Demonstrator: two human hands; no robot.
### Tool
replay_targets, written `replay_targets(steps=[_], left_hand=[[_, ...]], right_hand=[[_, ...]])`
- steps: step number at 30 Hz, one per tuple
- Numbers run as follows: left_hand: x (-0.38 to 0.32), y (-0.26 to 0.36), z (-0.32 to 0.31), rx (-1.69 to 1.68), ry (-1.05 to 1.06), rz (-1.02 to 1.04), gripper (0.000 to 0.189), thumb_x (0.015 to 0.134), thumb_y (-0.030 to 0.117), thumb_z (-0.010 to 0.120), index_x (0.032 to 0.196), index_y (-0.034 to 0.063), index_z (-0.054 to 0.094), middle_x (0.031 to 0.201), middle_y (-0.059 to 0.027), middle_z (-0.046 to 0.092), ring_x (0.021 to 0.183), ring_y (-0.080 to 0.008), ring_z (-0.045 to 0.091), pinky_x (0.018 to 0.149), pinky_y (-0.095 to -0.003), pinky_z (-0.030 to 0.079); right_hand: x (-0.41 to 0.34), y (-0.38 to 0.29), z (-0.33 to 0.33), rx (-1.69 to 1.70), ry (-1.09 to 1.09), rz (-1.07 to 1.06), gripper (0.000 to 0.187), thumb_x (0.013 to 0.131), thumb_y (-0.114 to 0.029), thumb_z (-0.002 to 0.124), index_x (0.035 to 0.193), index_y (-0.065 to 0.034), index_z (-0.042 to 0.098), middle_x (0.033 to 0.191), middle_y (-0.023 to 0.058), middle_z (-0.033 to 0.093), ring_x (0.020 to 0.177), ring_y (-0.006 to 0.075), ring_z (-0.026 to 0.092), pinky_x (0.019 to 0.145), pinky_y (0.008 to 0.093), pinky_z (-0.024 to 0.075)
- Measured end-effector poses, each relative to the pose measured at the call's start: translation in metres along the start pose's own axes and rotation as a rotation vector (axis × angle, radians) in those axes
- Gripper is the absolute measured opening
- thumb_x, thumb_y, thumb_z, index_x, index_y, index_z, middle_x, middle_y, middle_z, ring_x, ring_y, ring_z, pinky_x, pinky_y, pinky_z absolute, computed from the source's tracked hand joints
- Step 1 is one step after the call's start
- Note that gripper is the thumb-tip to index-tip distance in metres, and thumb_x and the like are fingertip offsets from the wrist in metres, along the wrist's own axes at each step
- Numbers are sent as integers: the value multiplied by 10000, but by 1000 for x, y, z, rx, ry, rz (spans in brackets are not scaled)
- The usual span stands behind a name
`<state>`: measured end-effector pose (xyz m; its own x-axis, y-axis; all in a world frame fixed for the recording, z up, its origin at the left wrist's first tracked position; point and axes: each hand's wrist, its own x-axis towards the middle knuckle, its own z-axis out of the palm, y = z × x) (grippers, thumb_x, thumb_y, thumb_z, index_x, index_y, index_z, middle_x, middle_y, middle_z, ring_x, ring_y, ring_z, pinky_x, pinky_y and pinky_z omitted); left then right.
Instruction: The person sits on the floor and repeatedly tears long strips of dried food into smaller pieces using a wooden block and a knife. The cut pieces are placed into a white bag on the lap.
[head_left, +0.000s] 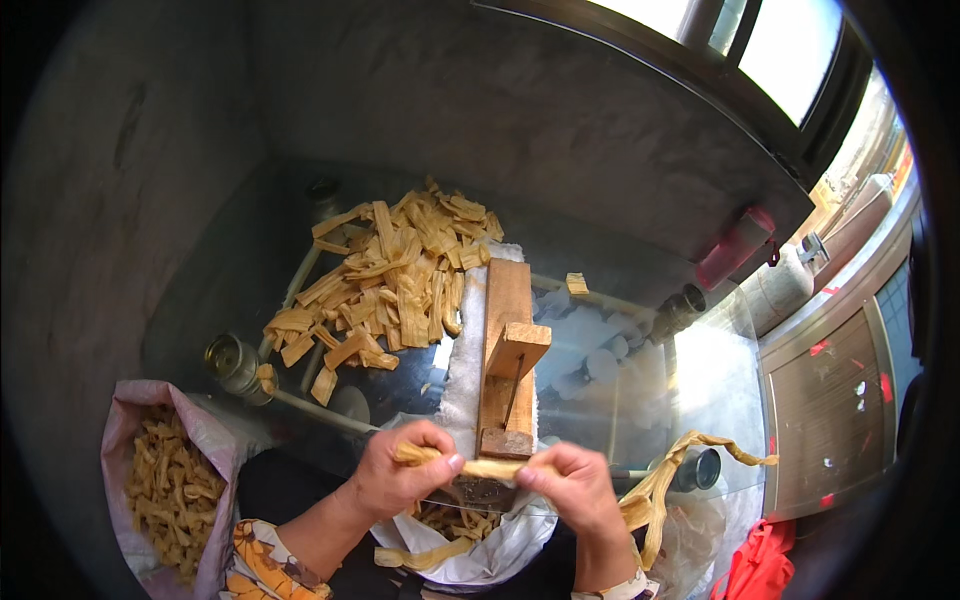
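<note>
My left hand (409, 469) and my right hand (566, 480) pinch a yellowish dried strip (491, 469) between them, stretched sideways near the glass table's front edge. Just beyond it stands a wooden stand (508, 300) with a raised block (519, 349) and a thin metal rod or blade (514, 391) slanting down from it. The stand lies on a white cloth (469, 360). A large heap of flat yellowish pieces (405, 262) covers the table to its left. Below my hands, a white bag (480, 559) holds more pieces, with one long strip (427, 556) across its rim.
A pink woven sack (124, 442) of short pieces stands at the left. Long strips (660, 502) hang over the glass table's (720, 420) right front corner. A pink bottle-like container (735, 247) is near the back wall. Red plastic (757, 559) lies lower right; a gas cylinder (776, 289) stands beyond.
</note>
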<state>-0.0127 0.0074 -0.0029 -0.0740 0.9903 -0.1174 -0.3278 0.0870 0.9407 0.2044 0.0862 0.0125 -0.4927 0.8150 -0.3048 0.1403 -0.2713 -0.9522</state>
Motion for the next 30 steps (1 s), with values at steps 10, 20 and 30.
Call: replay_targets(steps=[10,20,30], left_hand=[[45,-30,16,680,223,498,103,837,46,682,878,20,591,778,-64,602,654,-176,582,584,-288,458],[23,2,20,708,316,694,128,826,-50,573,941,-39,629,1038,-183,646,944,-281,635,828,-320,491],[-15,-27,24,516,-553,87,206,788,165,713,693,19,604,621,-55,590,594,-88,556,553,-256,458]], right_hand=[[40,5,9,-799,495,-594,164,778,-129,763,836,-42,636,610,77,592,512,142,550,520,263,444],[25,15,8,-768,477,-1068,96,760,-68,735,797,-93,651,579,49,522,457,200,498,409,334,376],[-2,2,26,-670,-138,-1343,209,740,-162,729,843,-4,638,637,18,499,521,160,515,450,279,385]])
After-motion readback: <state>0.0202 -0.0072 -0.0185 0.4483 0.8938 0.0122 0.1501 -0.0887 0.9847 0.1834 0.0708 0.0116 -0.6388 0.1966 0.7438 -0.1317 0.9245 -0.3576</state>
